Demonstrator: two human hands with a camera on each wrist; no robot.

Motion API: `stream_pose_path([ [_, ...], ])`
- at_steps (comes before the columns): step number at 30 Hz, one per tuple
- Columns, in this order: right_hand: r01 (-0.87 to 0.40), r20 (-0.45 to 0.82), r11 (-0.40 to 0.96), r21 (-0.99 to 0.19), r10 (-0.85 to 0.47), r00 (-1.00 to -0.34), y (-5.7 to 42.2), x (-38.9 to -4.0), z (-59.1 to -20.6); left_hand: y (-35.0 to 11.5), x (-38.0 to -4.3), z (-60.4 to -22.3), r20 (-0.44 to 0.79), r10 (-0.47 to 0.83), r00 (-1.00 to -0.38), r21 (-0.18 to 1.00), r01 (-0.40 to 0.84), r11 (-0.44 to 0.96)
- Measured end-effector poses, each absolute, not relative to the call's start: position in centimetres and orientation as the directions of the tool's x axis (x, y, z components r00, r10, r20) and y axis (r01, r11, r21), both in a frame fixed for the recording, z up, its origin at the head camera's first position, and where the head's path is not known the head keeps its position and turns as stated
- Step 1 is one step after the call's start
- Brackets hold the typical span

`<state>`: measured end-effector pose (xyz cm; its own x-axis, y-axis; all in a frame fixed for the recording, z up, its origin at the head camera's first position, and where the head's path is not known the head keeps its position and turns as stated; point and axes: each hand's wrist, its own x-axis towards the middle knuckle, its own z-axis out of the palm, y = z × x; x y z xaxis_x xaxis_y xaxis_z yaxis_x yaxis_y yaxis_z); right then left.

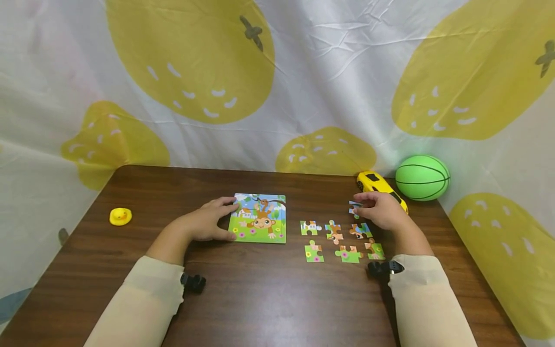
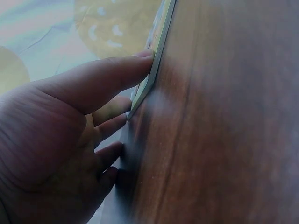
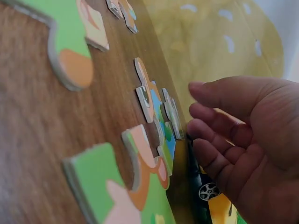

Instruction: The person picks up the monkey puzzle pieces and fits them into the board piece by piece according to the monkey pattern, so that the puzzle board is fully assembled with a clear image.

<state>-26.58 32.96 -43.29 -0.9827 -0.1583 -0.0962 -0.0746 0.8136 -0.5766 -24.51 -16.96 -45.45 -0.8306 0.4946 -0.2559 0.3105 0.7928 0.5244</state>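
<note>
A square jigsaw board (image 1: 258, 219) with a monkey picture lies flat on the table. My left hand (image 1: 207, 220) is at its left side, thumb near the lower corner and fingertips by the upper one. From the left wrist, the thumb (image 2: 126, 72) meets the board's edge, with the other fingers spread loosely behind. To the right, loose jigsaw pieces lie in rows, among them a house piece (image 1: 309, 227) and a green flower piece (image 1: 314, 252). My right hand (image 1: 381, 210) is over the far-right jigsaw piece (image 1: 353, 207), fingers loosely bent; a gap shows beside them in the right wrist view.
A yellow toy car (image 1: 378, 184) sits behind my right hand, beside a green ball (image 1: 422, 178) in the back corner. A yellow rubber duck (image 1: 120, 216) is at the table's left. Printed cloth (image 1: 329, 96) hangs along the table's back and sides.
</note>
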Motion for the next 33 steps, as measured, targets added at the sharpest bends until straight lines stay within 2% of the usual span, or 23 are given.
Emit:
stream_pose_path([
  [11,-0.052,-0.177,0.879,-0.475,-0.153,-0.972,33.0,-26.98,-43.4,-16.87,-24.47,-45.45,-0.259,0.492,-0.831,0.522,0.308,0.795],
  [17,-0.022,-0.211,0.884,-0.467,-0.135,-0.968,32.78,-27.1,-43.34,-16.82,-24.46,-45.26,-0.264,0.493,-0.829,0.525,0.305,0.794],
  [33,-0.088,-0.173,0.889,-0.449,-0.183,-0.968,32.45,-27.11,-43.56,-16.99,-24.42,-45.27,-0.26,0.497,-0.828,0.53,0.308,0.79],
])
